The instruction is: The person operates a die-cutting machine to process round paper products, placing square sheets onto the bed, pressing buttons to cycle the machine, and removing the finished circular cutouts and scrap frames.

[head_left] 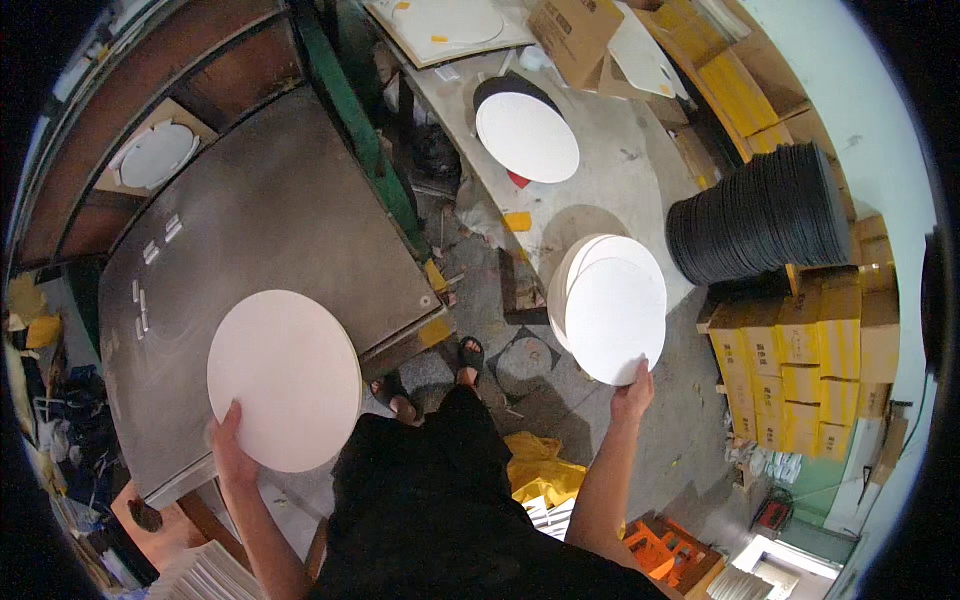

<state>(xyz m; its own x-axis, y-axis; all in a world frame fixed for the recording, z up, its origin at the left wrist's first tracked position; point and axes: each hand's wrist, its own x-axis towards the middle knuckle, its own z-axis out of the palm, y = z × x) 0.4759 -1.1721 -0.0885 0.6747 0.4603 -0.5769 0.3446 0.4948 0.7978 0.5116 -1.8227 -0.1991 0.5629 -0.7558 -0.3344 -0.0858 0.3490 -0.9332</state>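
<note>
My left hand (232,452) is closed on the edge of a white round board (284,380), thumb on its upper face. That board is held over the near right part of a dark metal table (270,200). My right hand (632,394) grips the near rim of another thin white round board (616,322). This one overlaps a stack of similar white round boards (568,272) at the edge of a grey worktable (625,165); whether it touches the stack I cannot tell. Farther back on the worktable lies a white disc (528,137), partly over a black round piece (515,86).
A large black coil of cord (758,215) stands at the right, near stacked yellow-taped cartons (790,360). Small pale strips (140,308) lie on the metal table. Beside it rises a green post (355,120). An orange crate (672,552) sits low at the right.
</note>
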